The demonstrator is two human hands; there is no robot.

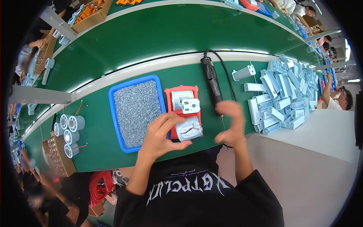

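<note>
A red fixture [166,99] holds two light grey plastic housings in front of me. On the far housing [177,99] sits a white plate with cut-outs [191,106]. The near housing [193,130] has a short reddish-brown wire across it. My left hand [160,134] closes on this one's left side, fingers at its far edge and thumb at its near edge. To the right, a black electric screwdriver [212,81] points its thin bit toward me. My right hand [233,126], blurred by motion, is beside the bit, thumb and fingers apart, holding nothing visible.
Left of the fixture is a blue tray [121,140] full of small screws. Several white cylindrical motors [72,137] stand farther left by a cardboard box [68,166]. Light grey housings [281,90] pile up at the right. The screwdriver's cord [228,72] loops beside it.
</note>
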